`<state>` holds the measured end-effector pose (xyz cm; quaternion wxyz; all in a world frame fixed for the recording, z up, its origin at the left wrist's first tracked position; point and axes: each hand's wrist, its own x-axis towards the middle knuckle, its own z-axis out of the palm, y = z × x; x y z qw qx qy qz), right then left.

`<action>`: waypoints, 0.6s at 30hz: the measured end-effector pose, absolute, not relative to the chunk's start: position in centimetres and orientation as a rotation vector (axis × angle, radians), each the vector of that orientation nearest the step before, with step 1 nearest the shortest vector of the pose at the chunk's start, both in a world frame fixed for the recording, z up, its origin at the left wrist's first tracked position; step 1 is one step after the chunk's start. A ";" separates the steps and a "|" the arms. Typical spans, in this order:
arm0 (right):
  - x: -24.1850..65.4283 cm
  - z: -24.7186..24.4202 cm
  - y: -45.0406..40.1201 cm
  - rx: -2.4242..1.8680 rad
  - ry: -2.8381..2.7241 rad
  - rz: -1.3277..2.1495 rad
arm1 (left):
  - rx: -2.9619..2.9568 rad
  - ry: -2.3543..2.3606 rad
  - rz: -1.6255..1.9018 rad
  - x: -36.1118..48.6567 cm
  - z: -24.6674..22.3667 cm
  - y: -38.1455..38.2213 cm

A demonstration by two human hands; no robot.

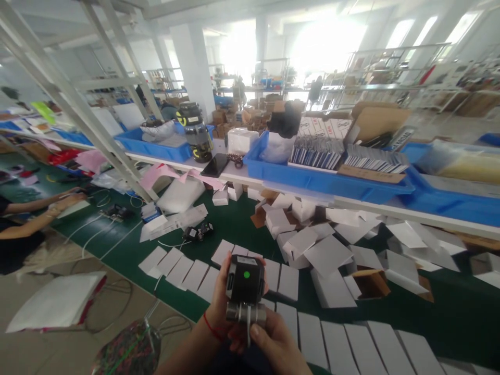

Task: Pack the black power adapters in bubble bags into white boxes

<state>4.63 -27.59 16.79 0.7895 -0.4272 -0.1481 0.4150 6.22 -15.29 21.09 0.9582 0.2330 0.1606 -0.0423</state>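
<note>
In the head view, a black boxy device [245,284] with a round green sticker and a label on top is held up over the bench. A metal cylindrical fitting [239,312] sits at its lower end, and a white cable [249,325] hangs down in front of that. My left hand [219,307] is wrapped around the device's left side; a red string is on the wrist. With its thumb beside the cable, my right hand [275,338] grips the metal fitting's lower right. Fingers beneath the device are partly hidden.
Rows of closed white boxes [339,341] lie around my hands on the green bench [242,221]. Open white boxes [332,255] pile up at right. Two similar black devices [198,232] lie beyond. Blue bins [332,179] line the shelf. Another person's arms [42,213] are at left.
</note>
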 end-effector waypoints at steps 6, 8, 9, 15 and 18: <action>4.4 16.8 -27.8 -0.900 -0.277 0.830 | 0.430 0.269 -0.112 6.2 20.5 -15.3; 4.5 17.4 -28.1 -0.916 -0.236 0.826 | 0.418 0.273 -0.138 6.0 19.9 -15.4; 4.5 17.8 -28.2 -0.925 -0.208 0.830 | 0.412 0.282 -0.153 5.8 19.7 -15.4; 4.2 18.9 -28.5 -0.925 -0.106 0.827 | 0.386 0.358 -0.174 5.3 20.0 -15.8; 3.8 19.2 -28.4 -0.901 -0.065 0.810 | 0.394 0.378 -0.187 5.3 20.1 -15.7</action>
